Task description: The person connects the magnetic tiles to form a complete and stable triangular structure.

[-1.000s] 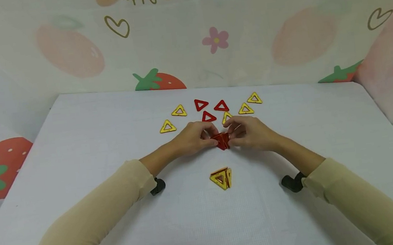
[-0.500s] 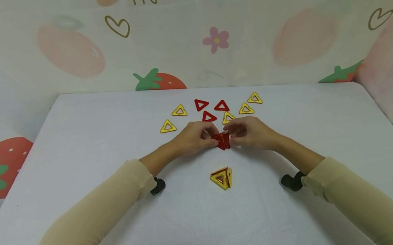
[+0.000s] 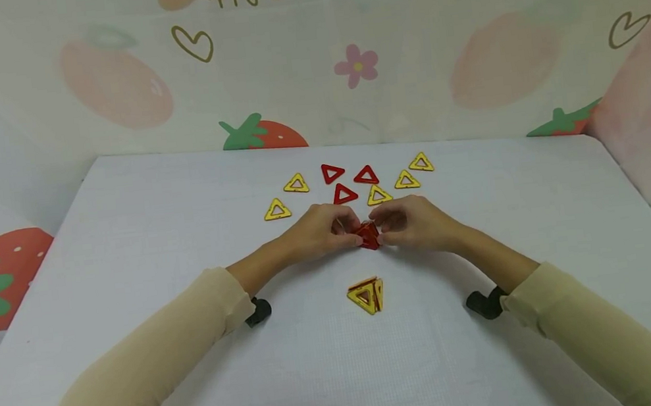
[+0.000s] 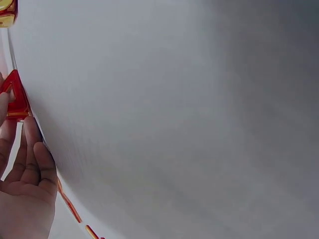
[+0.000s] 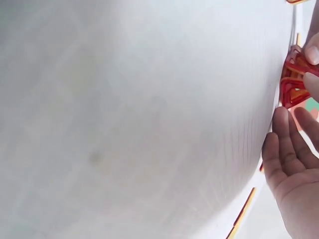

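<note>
Red triangular magnetic tiles (image 3: 369,237) stand joined in a small upright cluster between both hands at mid-table. My left hand (image 3: 324,229) holds the cluster's left side with thumb and fingertips. From the other side, my right hand (image 3: 414,223) pinches it, the thumb in front and the fingers curving behind. A tilted red frame with an open centre (image 4: 19,104) shows at the left fingertips in the left wrist view. The right wrist view has the right thumb over red tiles (image 5: 288,92), leaning together. Fingers hide part of the cluster.
Nearer the person stands a small yellow pyramid of triangular tiles (image 3: 364,297). Beyond the hands lie loose flat triangles: three red ones (image 3: 367,181) among several yellow ones (image 3: 278,216). The white table (image 3: 182,198) ends at a patterned cloth backdrop (image 3: 407,75).
The red cluster looks narrower and more closed up, and my left thumb and fingers have shifted slightly on it. My right hand has barely moved; the pyramid and loose tiles stay put.
</note>
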Demonstrator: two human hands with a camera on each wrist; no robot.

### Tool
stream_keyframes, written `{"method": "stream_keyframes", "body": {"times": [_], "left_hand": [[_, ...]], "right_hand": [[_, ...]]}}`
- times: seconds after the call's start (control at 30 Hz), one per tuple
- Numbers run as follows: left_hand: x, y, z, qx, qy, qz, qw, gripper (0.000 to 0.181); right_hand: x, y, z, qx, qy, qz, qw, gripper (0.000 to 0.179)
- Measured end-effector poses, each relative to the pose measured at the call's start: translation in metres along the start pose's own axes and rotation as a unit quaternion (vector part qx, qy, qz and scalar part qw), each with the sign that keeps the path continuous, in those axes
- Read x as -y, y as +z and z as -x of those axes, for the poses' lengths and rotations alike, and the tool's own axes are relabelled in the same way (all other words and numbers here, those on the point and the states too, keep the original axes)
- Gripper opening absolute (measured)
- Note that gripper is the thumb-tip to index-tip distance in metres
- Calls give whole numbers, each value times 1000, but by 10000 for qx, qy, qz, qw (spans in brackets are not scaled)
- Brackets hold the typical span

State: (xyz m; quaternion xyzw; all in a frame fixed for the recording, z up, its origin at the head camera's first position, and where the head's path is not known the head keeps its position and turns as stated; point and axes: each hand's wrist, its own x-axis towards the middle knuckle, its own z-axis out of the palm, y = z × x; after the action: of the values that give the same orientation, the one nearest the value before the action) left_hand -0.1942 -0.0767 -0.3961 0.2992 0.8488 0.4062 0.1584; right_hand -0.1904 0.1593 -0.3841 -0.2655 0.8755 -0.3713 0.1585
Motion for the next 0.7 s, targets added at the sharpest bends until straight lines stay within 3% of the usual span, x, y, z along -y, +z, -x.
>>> {"method": "stream_keyframes", "body": {"times": [0.7], "left_hand": [[-4,3,22,192,96,105,9997,15]], "right_hand": [[9,11,13,213,-244,201,9993,34]]}}
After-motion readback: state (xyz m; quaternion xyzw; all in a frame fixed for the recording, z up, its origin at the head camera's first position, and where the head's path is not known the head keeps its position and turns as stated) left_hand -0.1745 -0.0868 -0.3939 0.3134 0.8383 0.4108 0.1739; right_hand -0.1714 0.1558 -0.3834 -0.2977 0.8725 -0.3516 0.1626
